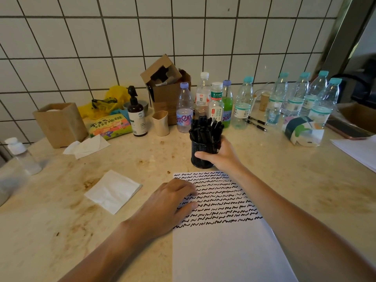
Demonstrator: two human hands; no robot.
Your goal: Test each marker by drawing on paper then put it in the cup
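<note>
the paper (223,251) runs off the bottom edge; bottle labels (216,110) seem illegible.

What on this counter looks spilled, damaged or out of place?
Brown stains mark the counter left of the paper. A crumpled tissue lies loose, and the cardboard box at the back stands torn open. The cup of markers stands upright.

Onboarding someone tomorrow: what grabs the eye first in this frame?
The paper, its upper half filled with rows of black squiggles, lies front and centre under the left hand. Just behind it, the right hand grips a black mesh cup packed with black markers.
</note>
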